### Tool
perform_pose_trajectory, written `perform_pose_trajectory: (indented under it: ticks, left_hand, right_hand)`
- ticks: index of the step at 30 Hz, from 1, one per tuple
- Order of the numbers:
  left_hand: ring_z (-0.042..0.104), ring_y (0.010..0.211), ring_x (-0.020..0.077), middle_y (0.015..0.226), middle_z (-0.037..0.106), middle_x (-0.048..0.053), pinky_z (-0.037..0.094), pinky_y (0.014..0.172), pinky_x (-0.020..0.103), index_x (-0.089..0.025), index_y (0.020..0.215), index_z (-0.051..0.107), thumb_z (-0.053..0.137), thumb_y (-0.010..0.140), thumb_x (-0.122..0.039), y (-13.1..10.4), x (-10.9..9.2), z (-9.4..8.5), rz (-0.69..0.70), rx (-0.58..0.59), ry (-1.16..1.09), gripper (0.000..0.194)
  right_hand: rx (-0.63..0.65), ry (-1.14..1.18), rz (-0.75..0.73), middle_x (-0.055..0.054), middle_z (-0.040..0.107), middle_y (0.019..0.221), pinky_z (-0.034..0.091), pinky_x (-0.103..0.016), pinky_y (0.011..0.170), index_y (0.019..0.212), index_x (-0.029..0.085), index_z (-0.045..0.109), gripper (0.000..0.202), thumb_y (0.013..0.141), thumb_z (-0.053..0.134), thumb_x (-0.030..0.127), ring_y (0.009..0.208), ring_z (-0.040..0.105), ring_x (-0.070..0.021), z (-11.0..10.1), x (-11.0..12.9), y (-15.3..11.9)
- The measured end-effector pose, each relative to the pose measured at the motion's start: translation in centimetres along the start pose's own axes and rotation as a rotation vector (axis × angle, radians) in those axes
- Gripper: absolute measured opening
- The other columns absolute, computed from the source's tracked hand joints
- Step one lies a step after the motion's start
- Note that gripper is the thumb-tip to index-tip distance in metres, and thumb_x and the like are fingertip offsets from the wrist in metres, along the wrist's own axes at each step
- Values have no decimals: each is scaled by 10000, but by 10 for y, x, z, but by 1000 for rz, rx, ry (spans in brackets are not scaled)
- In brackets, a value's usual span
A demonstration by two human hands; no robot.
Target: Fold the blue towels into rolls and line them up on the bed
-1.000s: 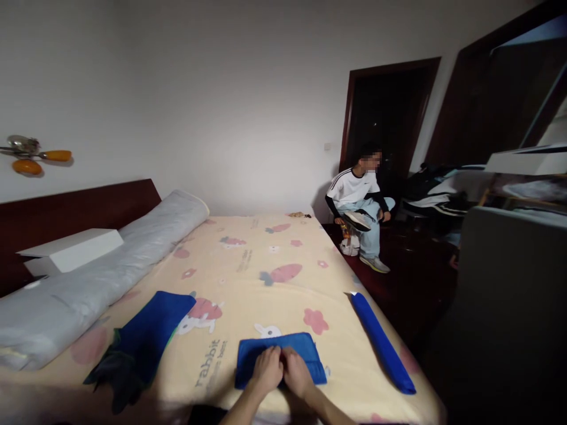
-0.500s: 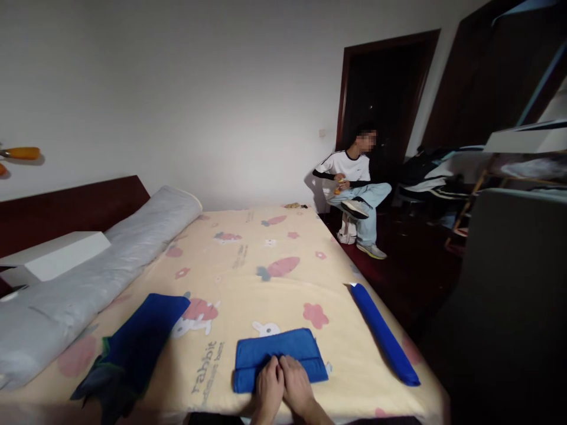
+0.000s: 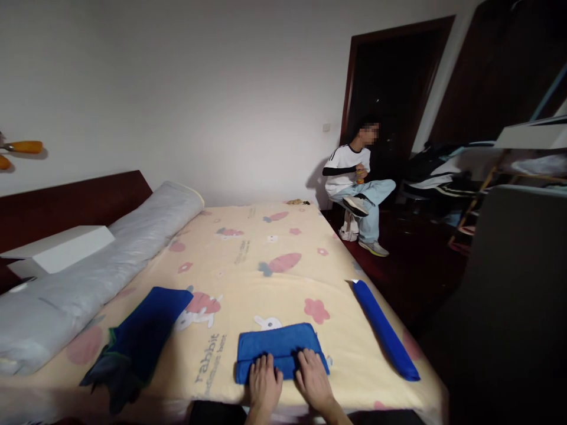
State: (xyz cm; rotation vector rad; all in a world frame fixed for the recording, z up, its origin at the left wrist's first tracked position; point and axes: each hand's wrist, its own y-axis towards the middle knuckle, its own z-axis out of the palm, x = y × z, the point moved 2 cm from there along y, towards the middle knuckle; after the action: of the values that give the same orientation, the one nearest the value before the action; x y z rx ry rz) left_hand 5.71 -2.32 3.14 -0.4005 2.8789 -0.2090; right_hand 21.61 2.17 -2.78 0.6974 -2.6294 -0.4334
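A blue folded towel lies on the bed in front of me, with a fold line running across it. On its near left part rests my left hand, palm down with the fingers stretched out. My right hand lies on the near right part, fingers spread and slightly bent. Both hands touch the cloth without gripping it. The parts of the towel beneath the palms are hidden.
Dark blue cloths lie at the left, partly crumpled. A long blue roll lies along the bed's right edge. A grey bolster and a white box are by the headboard. A person sits near the door.
My hands have moved apart from the towel's middle, the left to the left and the right to the right. Their fingers have flattened out. The view has shifted slightly.
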Motion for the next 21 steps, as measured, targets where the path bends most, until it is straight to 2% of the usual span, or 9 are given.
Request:
perform_pose_trajectory:
  ticks: [3, 6, 10, 13, 15, 17, 21]
  left_hand:
    - [533, 1219, 286, 1290, 636, 113, 350, 1066, 450, -184, 1293, 576, 377, 875, -255, -3, 12, -13, -45, -126, 59, 468]
    - [599, 1098, 272, 1122, 710, 120, 393, 983, 421, -139, 1220, 624, 365, 873, -237, -4, 31, -24, -98, -247, 111, 445]
    - [626, 1027, 243, 1029, 729, 96, 419, 891, 368, -158, 1100, 673, 411, 856, -232, -2, 64, -32, -157, -282, 101, 365]
    - [609, 1042, 232, 1031, 715, 71, 414, 873, 366, -194, 1029, 679, 397, 851, -198, -4, 79, -33, -184, -340, 82, 333]
    - [588, 1074, 218, 1064, 697, 60, 410, 902, 361, -214, 1050, 671, 375, 845, -162, -4, 77, -27, -136, -425, 45, 363]
    - [580, 1095, 202, 1113, 684, 53, 416, 943, 345, -229, 1086, 668, 374, 828, -128, -2, 66, -14, -23, -477, -27, 404]
    - [567, 1167, 202, 1208, 671, 42, 415, 1032, 331, -267, 1142, 672, 399, 799, -110, 11, 32, 20, 201, -394, -126, 465]
  right_hand:
    - [-76, -7, 12, -113, 614, 1146, 408, -483, 944, 1179, 205, 532, 375, 812, 457, 204, 1047, 555, -300, -11, -20, -4]
    - [-145, 0, 1, -94, 612, 1071, 427, -444, 894, 1135, 202, 552, 329, 819, 460, 194, 960, 557, -270, -22, -29, -6]
    - [-163, 36, 41, -85, 607, 997, 436, -411, 831, 1066, 204, 577, 291, 806, 455, 155, 886, 543, -252, -33, -27, -4]
    - [-121, 64, 120, -97, 617, 975, 433, -419, 829, 1023, 197, 606, 295, 794, 433, 124, 888, 545, -263, -40, -17, 0]
    - [-76, 108, 133, -106, 631, 1040, 425, -433, 876, 1055, 198, 618, 337, 792, 423, 118, 950, 555, -274, -44, -7, 4]
    - [-2, 207, 81, -102, 633, 1150, 411, -420, 941, 1147, 206, 605, 403, 805, 408, 124, 1048, 558, -269, -47, 7, 9]
    - [175, 397, -47, -77, 634, 1248, 393, -363, 1001, 1245, 218, 580, 443, 850, 387, 165, 1148, 555, -232, -50, 38, 22]
